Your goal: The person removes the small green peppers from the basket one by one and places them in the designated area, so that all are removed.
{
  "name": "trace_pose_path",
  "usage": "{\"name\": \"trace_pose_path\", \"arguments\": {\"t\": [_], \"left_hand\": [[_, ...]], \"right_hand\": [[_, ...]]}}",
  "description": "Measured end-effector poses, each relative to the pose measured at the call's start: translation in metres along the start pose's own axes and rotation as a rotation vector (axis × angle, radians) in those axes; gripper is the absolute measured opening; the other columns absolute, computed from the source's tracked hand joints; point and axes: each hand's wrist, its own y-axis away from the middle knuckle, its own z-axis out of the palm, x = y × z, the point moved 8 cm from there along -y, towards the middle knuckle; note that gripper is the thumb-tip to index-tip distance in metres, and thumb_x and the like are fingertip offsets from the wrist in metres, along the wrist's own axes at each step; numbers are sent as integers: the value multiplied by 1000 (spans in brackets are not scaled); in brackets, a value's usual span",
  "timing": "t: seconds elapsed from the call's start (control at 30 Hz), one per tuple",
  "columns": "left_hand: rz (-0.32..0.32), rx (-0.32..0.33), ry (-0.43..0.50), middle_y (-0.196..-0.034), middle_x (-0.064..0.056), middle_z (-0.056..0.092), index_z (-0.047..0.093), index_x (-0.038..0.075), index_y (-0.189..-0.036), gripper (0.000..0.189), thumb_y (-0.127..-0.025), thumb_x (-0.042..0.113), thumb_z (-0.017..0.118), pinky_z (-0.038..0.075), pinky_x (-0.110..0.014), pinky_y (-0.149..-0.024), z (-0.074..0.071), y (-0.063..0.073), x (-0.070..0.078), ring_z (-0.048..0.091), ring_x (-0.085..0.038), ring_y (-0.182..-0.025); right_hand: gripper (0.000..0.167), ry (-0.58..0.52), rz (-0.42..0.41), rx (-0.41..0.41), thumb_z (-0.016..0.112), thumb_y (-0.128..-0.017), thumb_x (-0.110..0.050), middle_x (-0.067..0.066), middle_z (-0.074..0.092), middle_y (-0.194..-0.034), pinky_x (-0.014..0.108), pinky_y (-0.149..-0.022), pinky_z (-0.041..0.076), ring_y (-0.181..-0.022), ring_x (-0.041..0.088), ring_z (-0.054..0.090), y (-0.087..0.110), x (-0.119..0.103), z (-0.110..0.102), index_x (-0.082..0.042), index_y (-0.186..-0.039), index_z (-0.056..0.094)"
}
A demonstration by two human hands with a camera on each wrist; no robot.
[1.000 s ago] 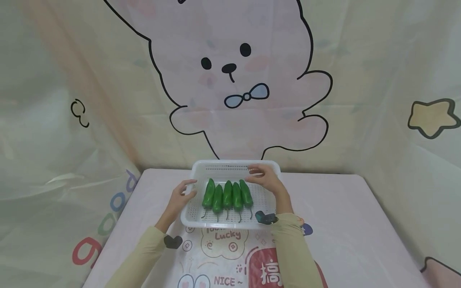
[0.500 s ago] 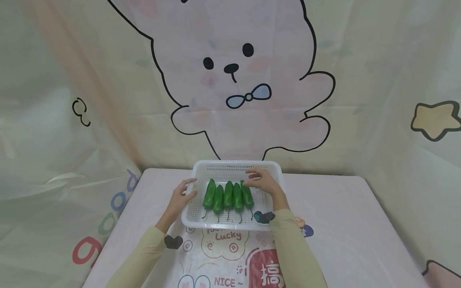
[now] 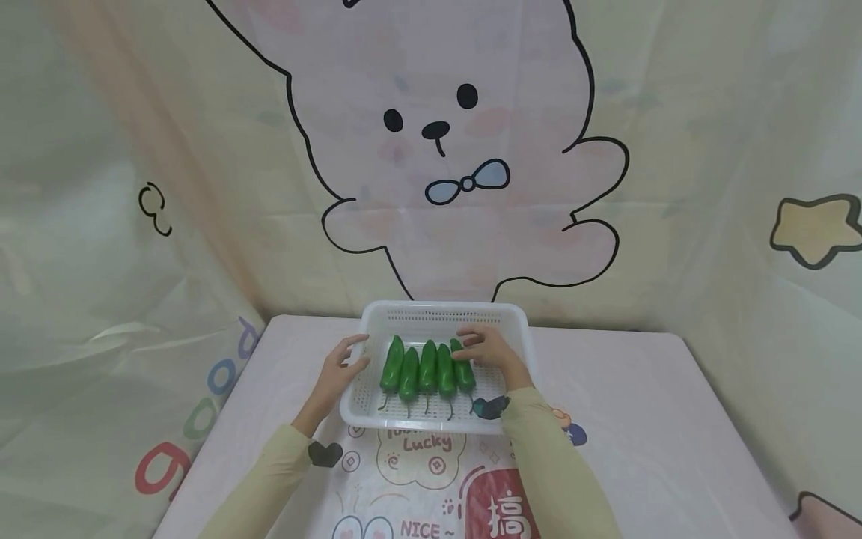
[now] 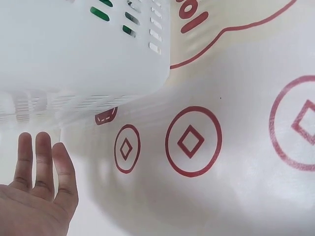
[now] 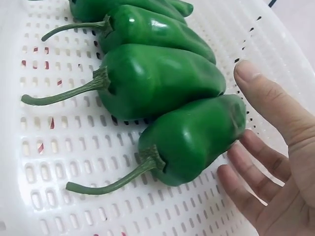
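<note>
Several green peppers (image 3: 428, 367) lie side by side in a white perforated basket (image 3: 431, 305), stems toward the person. In the head view my left hand (image 3: 334, 373) is at the basket's left rim, thumb and fingers apart. The left wrist view shows its fingers straight beside the basket wall (image 4: 78, 59). My right hand (image 3: 494, 350) reaches over the basket at the tip of the rightmost pepper (image 5: 192, 140). In the right wrist view its thumb is raised above that tip, while the fingers (image 5: 253, 172) extend along the pepper's outer side.
The basket stands on a white table (image 3: 619, 419) with printed drawings, against the back wall sheet (image 3: 431, 224) with its cartoon bear. Dark wristbands sit at both wrists. Fabric sheets hang at the left and right sides.
My right hand has moved down and slightly left, from above the basket's back right part to the rightmost pepper's tip. The left hand has stayed at the left rim.
</note>
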Motion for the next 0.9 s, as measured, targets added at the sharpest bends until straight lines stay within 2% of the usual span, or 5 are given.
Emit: {"name": "trace_pose_path", "arguments": {"t": [0.3, 0.5, 0.6, 0.77, 0.9], "left_hand": [[-12, -12, 17, -150, -23, 43, 47, 13, -149, 49, -103, 15, 62, 55, -59, -94, 1, 1, 3, 50, -48, -127], [-26, -34, 29, -154, -27, 37, 43, 5, -151, 50, -103, 9, 59, 50, -63, -98, 2, 4, 14, 40, -52, -134], [-19, -29, 29, -154, -26, 37, 44, 6, -150, 50, -103, 10, 60, 50, -63, -98, 1, 4, 13, 40, -52, -135], [-13, -6, 22, -150, -24, 43, 48, 14, -149, 48, -103, 17, 61, 58, -56, -90, 1, 1, 0, 52, -48, -125], [-15, 7, 23, -146, -21, 46, 50, 18, -148, 48, -102, 19, 63, 61, -49, -83, 0, 0, -4, 58, -44, -117]], "right_hand": [[53, 2, -33, -11, 87, -83, -14, 24, 62, -129, 55, -97, 53, -120, 41, 58, -2, 2, 6, -2, -130, 66], [55, 8, -28, -30, 87, -82, -11, 24, 62, -127, 48, -89, 59, -118, 40, 58, -5, 4, 11, -2, -132, 65], [55, 26, -20, -31, 86, -82, -11, 23, 63, -126, 46, -87, 60, -117, 38, 58, -5, 5, 11, -3, -133, 65], [55, 41, 5, -37, 86, -83, -14, 18, 65, -125, 49, -93, 57, -118, 37, 59, -5, 7, 11, -7, -133, 65], [56, 24, 14, -40, 86, -83, -14, 18, 66, -124, 51, -94, 56, -118, 38, 59, -5, 9, 10, -8, -134, 65]]}}
